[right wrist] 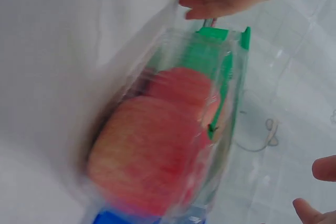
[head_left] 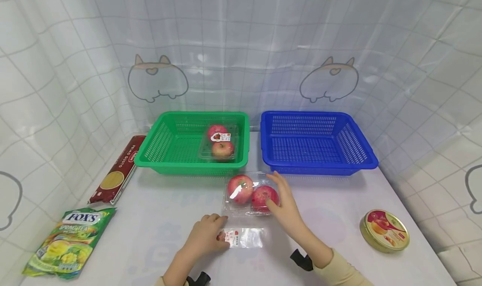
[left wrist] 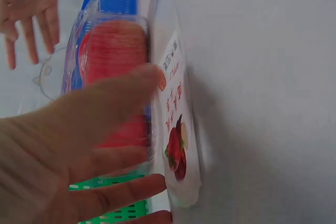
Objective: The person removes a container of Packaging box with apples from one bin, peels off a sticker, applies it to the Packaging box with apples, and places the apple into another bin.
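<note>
A clear plastic box (head_left: 246, 210) with two red apples (head_left: 240, 190) lies in front of the baskets. My right hand (head_left: 288, 208) is spread at the box's right end, and in the right wrist view its fingers (right wrist: 325, 169) are apart from the box. In front of the box lies a clear strip with a printed apple label (head_left: 235, 238). Over the strip's left end is my left hand (head_left: 205, 236), its fingers extended. The left wrist view has its thumb (left wrist: 131, 85) and fingertips right at the label's edge.
At the back, a green basket (head_left: 196, 165) holds another boxed pair of apples (head_left: 222, 148); a blue basket (head_left: 320, 167) is beside it. A red-brown pasta pack (head_left: 118, 169) and a FOX'S candy bag (head_left: 71, 242) lie left. A round tin (head_left: 385, 231) lies right.
</note>
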Demonstrator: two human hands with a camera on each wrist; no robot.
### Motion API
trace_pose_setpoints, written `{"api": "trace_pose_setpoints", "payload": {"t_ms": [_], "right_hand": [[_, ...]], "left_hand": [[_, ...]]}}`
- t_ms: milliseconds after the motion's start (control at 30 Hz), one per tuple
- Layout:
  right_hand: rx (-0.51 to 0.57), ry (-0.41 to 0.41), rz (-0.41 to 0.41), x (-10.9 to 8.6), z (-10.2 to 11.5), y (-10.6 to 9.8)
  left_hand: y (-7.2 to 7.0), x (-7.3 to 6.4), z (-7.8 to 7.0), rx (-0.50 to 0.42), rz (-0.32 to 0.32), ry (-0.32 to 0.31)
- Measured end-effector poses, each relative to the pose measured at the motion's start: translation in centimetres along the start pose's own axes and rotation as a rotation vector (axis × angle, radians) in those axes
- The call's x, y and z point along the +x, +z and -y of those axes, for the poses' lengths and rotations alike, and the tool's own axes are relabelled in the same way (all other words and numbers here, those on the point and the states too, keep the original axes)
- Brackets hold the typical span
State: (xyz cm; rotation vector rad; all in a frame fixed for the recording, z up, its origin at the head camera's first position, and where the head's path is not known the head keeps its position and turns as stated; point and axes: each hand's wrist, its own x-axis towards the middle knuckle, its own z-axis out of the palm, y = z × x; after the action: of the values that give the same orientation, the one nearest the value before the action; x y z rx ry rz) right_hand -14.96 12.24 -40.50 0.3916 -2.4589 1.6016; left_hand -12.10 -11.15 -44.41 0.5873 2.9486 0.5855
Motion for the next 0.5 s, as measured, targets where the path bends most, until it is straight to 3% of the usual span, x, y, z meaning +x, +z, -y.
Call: {"api": "trace_pose_setpoints", "payload": {"t_ms": [167,300,400,500], "right_hand": [[-0.056,-0.08,0.001,-0.4,0.9,0.7],[-0.142,-0.185,0.03,-1.0,1.4,1.5],[-0.23,-0.297,0.121,-1.4,1.7,2.0],[-0.325,-0.391,0.263,-1.7,2.2,2.4]], "left_hand": [[0.2,-0.1,-0.2,0.091,0.002,0.041],[0.1,0.0,0.0,0.05,0.029,0.058],[-0.3,0.1,0.1,-0.112,0.105,0.082],[-1.1,0.2,0.0,-0.363,0.21,0.102]]}}
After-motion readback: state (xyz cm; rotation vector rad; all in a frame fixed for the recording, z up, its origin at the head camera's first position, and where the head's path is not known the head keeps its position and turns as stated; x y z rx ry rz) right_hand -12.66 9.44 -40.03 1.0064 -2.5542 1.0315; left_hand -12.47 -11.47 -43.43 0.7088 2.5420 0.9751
